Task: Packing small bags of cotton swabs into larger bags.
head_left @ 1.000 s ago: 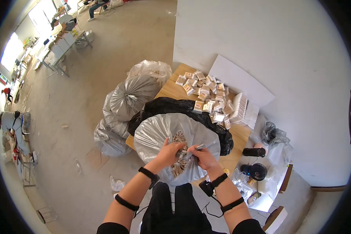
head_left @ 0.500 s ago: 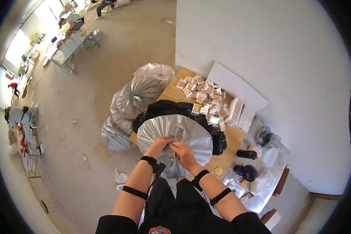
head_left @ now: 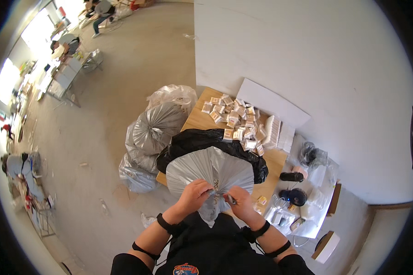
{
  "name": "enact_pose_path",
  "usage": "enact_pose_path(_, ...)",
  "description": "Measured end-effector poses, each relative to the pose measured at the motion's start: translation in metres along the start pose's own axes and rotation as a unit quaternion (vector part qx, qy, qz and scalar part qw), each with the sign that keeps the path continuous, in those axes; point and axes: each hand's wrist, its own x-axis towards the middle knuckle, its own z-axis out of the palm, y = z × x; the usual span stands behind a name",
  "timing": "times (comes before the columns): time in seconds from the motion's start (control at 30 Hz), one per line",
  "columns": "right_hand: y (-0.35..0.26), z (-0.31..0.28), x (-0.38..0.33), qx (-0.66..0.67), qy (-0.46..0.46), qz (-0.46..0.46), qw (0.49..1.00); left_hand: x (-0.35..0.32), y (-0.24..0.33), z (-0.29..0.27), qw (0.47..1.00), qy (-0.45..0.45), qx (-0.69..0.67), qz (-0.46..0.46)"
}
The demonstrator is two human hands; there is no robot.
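Observation:
A big, full silver-grey plastic bag stands right in front of me, its mouth gathered into folds at my waist. My left hand is closed on the plastic at the left of the gathered neck. On the other side my right hand grips a twisted grey end of the bag, which pokes out by the thumb. Pleats run from the neck up over the bulging bag, and a loose flap hangs down between the hands. What fills the bag is hidden. Behind it lies a crumpled black plastic bag.
Small packets lie heaped on the wooden table, beside a white board against the wall. More full grey bags stand at the left. A side table at the right holds a black bottle and a small fan. People work farther off at the left.
My hands have moved apart and closer to my body, drawing the bag's neck with them. The bag's top is now pulled into tighter pleats. My view has shifted a little.

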Motion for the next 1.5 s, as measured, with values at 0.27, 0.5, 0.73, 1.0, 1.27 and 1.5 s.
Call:
enact_pose_path(0.27, -0.004, 0.016, 0.002, -0.02, 0.128, 0.105, 0.986, 0.015, -0.045, -0.026, 0.962, -0.03, -0.228, -0.144)
enact_pose_path(0.5, 0.054, 0.057, -0.021, 0.014, 0.152, 0.254, 0.955, 0.001, -0.125, 0.008, 0.948, -0.022, -0.225, -0.225)
enact_pose_path(0.73, 0.14, 0.069, -0.08, -0.018, 0.13, 0.458, 0.879, -0.032, -0.222, 0.007, 0.86, 0.1, -0.31, -0.392)
enact_pose_path(1.0, 0.214, 0.096, -0.105, -0.073, 0.124, 0.545, 0.826, -0.037, -0.296, 0.007, 0.829, 0.13, -0.203, -0.505)
enact_pose_path(1.27, 0.102, 0.057, -0.007, 0.009, 0.112, 0.291, 0.95, 0.035, -0.126, 0.044, 0.938, -0.231, -0.166, -0.2)
enact_pose_path(1.5, 0.129, 0.077, 0.011, 0.439, 0.009, 0.355, 0.825, 0.039, -0.108, 0.051, 0.925, -0.246, -0.076, -0.281)
